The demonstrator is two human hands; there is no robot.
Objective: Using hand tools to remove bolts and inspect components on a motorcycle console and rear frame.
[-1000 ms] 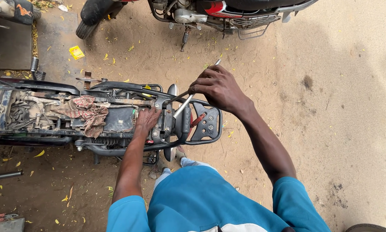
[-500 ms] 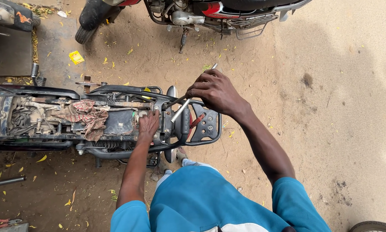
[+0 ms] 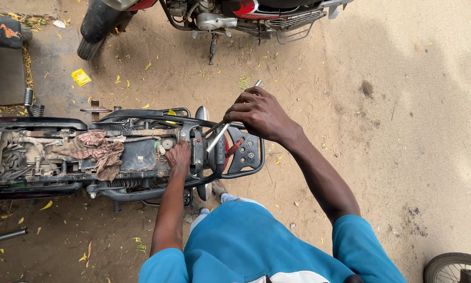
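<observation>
A motorcycle with its seat off (image 3: 62, 152) lies across the left of the head view, its frame and wiring exposed. My left hand (image 3: 178, 155) presses down on the frame near the rear, fingers curled against the metal. My right hand (image 3: 259, 112) is closed around a long silver wrench (image 3: 218, 137), whose lower end reaches the frame beside the black rear carrier (image 3: 248, 152); the upper end sticks out past my knuckles. A dirty red rag (image 3: 96, 149) lies over the middle of the frame.
Another motorcycle (image 3: 219, 15) stands at the top on sandy ground. A yellow packet (image 3: 81, 77) lies on the ground at upper left. A metal rod (image 3: 5, 236) lies at lower left, and a wheel (image 3: 455, 268) shows at the bottom right corner.
My right hand has shifted slightly with the wrench at the rear of the frame. My left hand stays on the frame.
</observation>
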